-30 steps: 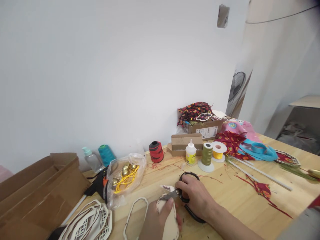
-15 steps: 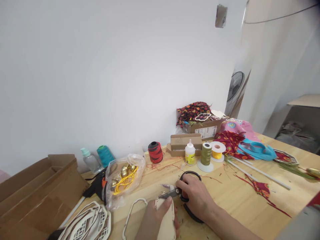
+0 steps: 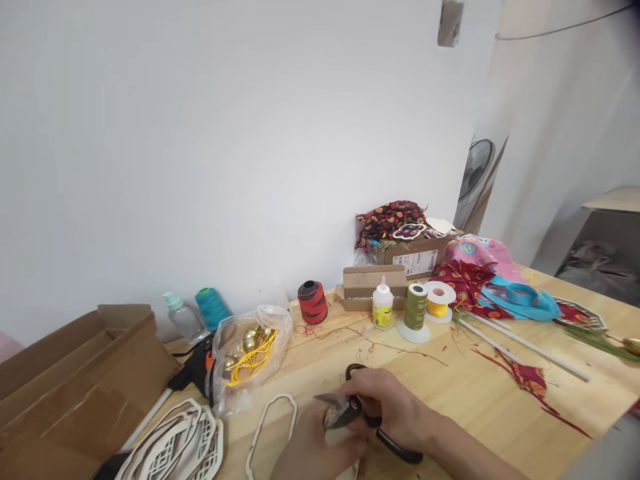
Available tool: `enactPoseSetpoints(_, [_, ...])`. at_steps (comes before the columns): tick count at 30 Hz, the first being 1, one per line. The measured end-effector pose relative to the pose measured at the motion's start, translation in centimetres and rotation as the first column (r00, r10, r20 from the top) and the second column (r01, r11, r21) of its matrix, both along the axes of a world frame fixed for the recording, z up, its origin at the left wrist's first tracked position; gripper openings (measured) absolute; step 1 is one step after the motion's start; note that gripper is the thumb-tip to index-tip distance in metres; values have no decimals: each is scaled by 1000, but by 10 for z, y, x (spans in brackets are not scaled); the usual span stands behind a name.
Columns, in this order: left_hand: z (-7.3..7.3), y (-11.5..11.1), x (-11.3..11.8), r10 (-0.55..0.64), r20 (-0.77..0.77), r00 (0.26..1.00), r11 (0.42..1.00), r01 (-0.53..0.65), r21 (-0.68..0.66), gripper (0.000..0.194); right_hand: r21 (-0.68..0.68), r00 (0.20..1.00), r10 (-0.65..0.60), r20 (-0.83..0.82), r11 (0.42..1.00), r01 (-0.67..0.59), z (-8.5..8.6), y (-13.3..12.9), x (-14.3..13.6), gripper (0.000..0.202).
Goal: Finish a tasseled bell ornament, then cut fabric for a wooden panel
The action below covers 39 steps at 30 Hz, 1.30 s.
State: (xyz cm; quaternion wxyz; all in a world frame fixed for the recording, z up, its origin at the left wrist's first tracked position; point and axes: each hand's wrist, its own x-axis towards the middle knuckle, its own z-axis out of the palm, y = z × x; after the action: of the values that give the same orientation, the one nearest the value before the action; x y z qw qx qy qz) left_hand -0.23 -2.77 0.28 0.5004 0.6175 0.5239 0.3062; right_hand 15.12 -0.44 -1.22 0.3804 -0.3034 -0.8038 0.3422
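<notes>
In the head view, my right hand (image 3: 393, 407) is closed around the black handles of a pair of scissors (image 3: 346, 419). The blades are spread and lie over my left hand's fingers. Low in the picture, my left hand (image 3: 315, 443) grips a flat cream panel, mostly covered by the hand, with its edge close to the blades. Just left of that hand, a thin cream frame (image 3: 251, 445) with a scalloped outline lies on the wooden table (image 3: 480, 427).
Stacked lattice frames (image 3: 175, 447), a cardboard box (image 3: 100, 393) and a glue gun (image 3: 195, 370) are at left. A plastic bag (image 3: 250, 353) holds gold bells and yellow cord. Behind stand red thread (image 3: 313, 303), a glue bottle (image 3: 383, 308) and green thread (image 3: 416, 308). Patterned fabric (image 3: 465, 283) lies right.
The scissors have come down and their blades have opened wider. My left hand has turned over the cream panel, hiding most of it. The view has shifted slightly.
</notes>
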Motion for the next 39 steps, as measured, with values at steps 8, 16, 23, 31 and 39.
enactPoseSetpoints(8, [-3,0,-4,387,254,886,917,-399,-6,25,-457,873,-296,-389,884,96,5,4,0,25])
enactPoseSetpoints(16, [-8,2,12,487,536,689,863,-476,-173,36,-6,930,-355,-97,934,356,0,8,4,17])
enactPoseSetpoints(23, [-8,2,-6,474,590,654,879,-311,-362,35,347,822,-483,301,859,377,-4,16,22,32])
enactPoseSetpoints(31, [-4,1,-13,474,547,690,879,-333,-342,35,352,780,-484,397,865,357,-10,16,18,31])
enactPoseSetpoints(39, [-3,-8,-5,439,534,723,893,-283,-350,33,322,769,-541,340,835,445,-9,15,19,30])
